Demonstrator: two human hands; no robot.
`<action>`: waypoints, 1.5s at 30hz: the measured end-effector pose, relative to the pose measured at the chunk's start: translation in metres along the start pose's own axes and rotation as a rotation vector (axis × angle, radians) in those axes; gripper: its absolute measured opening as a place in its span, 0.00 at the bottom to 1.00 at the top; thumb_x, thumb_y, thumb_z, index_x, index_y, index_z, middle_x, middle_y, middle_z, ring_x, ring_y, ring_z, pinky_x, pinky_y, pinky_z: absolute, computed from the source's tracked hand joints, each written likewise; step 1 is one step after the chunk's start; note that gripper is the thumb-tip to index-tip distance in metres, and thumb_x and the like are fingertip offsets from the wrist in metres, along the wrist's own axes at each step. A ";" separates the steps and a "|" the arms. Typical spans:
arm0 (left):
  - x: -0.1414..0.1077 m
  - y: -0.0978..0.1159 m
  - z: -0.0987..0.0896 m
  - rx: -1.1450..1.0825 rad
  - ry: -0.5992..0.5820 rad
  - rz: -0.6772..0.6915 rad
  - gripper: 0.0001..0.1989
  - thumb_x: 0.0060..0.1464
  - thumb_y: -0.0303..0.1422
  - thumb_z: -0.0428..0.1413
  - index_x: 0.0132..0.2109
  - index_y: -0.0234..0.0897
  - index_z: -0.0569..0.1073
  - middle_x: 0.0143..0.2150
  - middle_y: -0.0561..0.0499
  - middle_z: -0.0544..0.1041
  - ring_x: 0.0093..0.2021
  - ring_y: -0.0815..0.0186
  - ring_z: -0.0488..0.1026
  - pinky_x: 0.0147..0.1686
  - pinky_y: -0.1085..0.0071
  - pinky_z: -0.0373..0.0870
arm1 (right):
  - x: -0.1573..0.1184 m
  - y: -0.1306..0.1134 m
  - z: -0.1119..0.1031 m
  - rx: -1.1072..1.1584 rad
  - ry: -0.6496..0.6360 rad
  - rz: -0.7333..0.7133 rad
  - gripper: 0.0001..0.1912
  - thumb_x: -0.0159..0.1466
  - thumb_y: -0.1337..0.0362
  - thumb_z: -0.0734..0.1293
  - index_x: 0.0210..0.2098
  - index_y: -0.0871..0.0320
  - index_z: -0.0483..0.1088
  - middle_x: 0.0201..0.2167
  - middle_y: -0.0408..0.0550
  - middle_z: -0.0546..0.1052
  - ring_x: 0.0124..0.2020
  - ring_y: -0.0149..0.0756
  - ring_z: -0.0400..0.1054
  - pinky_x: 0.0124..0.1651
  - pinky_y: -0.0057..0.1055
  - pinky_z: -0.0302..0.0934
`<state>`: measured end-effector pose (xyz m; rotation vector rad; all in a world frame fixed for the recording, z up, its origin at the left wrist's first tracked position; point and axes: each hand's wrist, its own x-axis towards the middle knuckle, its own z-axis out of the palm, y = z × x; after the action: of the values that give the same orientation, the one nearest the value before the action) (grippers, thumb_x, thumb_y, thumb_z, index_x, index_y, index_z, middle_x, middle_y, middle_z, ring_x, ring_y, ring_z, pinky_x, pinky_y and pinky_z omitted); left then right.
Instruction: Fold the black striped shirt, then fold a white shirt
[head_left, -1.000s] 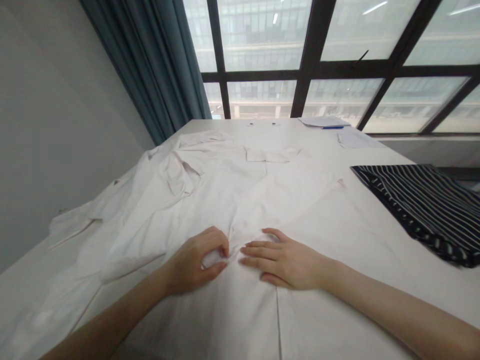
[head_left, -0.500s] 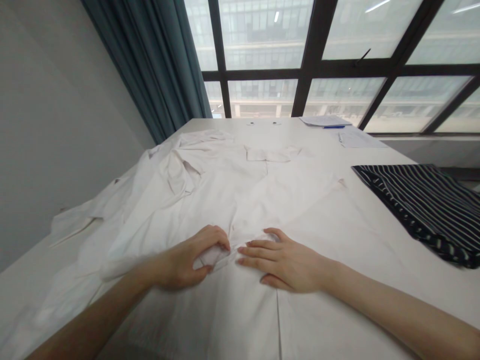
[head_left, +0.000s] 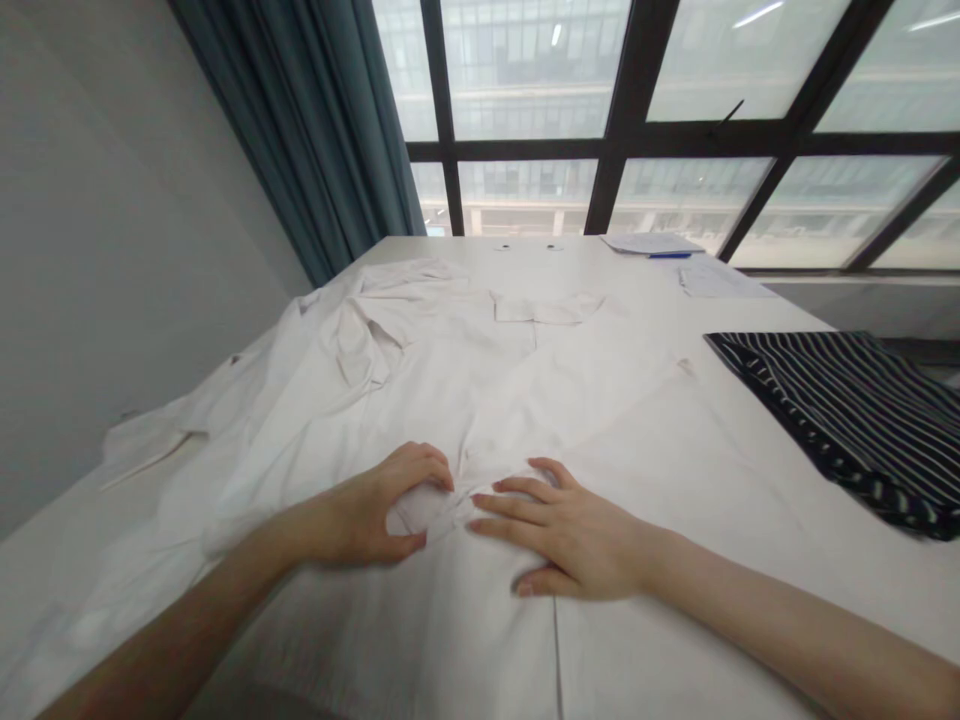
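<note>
A long white coat (head_left: 517,390) with a collar lies spread over the table, its collar pointing away from me. A straight front edge runs down it toward me. My left hand (head_left: 375,515) rests on the cloth near the middle, thumb and fingers apart in a C shape around a small rumpled fold. Just right of it, my right hand (head_left: 559,530) lies flat on the coat with its fingers spread, fingertips close to the same creases. Neither hand grips the fabric.
More bunched white cloth (head_left: 367,345) lies along the left side. A black-and-white striped cloth (head_left: 847,410) lies at the right edge. Papers (head_left: 649,243) and a blue pen (head_left: 669,256) are at the far right. Behind stand a blue curtain (head_left: 315,120) and a dark-framed window (head_left: 525,148).
My left hand has shifted slightly up and left, its thumb and fingers a little wider apart. The fingers and thumb of my right hand have spread more. The coat stays in place.
</note>
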<state>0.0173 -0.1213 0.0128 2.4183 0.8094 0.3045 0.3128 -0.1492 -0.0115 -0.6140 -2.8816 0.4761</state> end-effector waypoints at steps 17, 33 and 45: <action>0.003 -0.009 0.005 0.101 0.078 0.028 0.18 0.50 0.24 0.57 0.49 0.40 0.70 0.49 0.47 0.71 0.51 0.61 0.69 0.52 0.66 0.69 | 0.000 0.000 -0.002 0.027 -0.023 0.008 0.34 0.70 0.44 0.53 0.70 0.52 0.49 0.70 0.52 0.55 0.69 0.44 0.48 0.68 0.58 0.33; 0.005 -0.010 0.010 0.179 0.180 0.081 0.13 0.54 0.22 0.49 0.45 0.38 0.70 0.42 0.48 0.75 0.46 0.63 0.72 0.47 0.69 0.70 | 0.000 -0.001 -0.001 0.025 -0.037 0.032 0.33 0.71 0.44 0.52 0.70 0.52 0.50 0.71 0.51 0.53 0.70 0.43 0.46 0.69 0.55 0.28; 0.008 -0.015 0.002 -0.118 0.359 -0.352 0.13 0.62 0.42 0.50 0.37 0.38 0.71 0.33 0.52 0.76 0.33 0.66 0.73 0.34 0.73 0.70 | 0.000 -0.001 -0.001 0.033 -0.008 0.024 0.35 0.70 0.45 0.54 0.71 0.54 0.46 0.69 0.55 0.56 0.69 0.46 0.49 0.67 0.57 0.34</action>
<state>0.0169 -0.1079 0.0033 2.0890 1.3143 0.6355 0.3125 -0.1497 -0.0102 -0.6428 -2.8707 0.5294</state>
